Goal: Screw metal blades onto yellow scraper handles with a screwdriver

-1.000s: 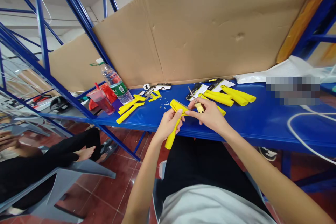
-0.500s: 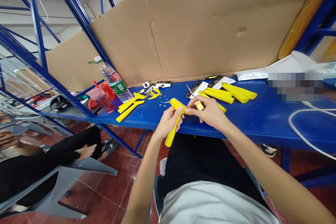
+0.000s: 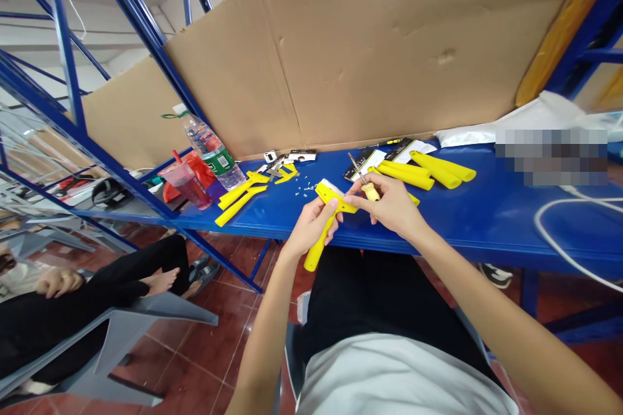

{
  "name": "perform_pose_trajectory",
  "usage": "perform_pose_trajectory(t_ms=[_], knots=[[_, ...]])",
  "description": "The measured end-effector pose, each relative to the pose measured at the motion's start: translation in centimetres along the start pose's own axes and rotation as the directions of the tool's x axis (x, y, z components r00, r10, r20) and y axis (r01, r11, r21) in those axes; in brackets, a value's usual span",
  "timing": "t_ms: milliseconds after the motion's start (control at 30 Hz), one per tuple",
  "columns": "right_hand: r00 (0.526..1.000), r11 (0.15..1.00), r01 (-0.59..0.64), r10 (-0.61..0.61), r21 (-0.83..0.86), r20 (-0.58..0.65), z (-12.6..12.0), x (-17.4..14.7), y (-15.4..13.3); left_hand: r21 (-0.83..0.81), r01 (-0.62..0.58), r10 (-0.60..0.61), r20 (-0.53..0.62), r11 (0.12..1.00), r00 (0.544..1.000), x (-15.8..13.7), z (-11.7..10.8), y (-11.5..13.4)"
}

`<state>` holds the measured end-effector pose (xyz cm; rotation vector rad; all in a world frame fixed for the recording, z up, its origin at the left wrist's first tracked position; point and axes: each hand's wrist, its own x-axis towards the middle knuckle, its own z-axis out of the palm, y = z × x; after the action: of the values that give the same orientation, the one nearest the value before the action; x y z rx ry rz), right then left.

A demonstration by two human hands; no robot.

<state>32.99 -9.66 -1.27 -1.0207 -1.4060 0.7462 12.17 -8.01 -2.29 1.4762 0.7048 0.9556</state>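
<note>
The left hand [image 3: 311, 227] is closed around a yellow plastic T-shaped tool [image 3: 328, 194], positioned above the front edge of the blue metal table [image 3: 467, 224]. The right hand [image 3: 392, 204], fingers curled, grips a cream-handled metal screwdriver [image 3: 370, 192], shaft pointing upward; one digit contacts the tool's head. Small loose pieces [image 3: 306, 190] lie beyond the tool.

Workshop, blue bench [image 3: 472, 224], screwdriver [image 3: 370, 192], scattered yellow parts [image 3: 236, 209]
</note>
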Motion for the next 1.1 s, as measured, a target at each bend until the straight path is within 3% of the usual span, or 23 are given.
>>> perform_pose_trajectory(t_ms=[267,633,1100], knots=[[1.0,1.0,-0.007,0.007,0.006,0.011,0.03,-0.18,-0.39,0.059,0.019,-0.023,0.07,0.998,0.997,-0.45,-0.16,0.63],[0.999,1.0,0.021,-0.02,-0.014,0.029,0.06,-0.32,-0.37,0.052,0.0,-0.002,0.043,0.999,0.999,-0.09,-0.37,-0.07],[0.999,0.998,-0.001,0.003,-0.066,0.036,-0.16,-0.09,0.19,0.044,-0.027,0.022,0.094,0.999,0.995,0.02,-0.76,-0.3]])
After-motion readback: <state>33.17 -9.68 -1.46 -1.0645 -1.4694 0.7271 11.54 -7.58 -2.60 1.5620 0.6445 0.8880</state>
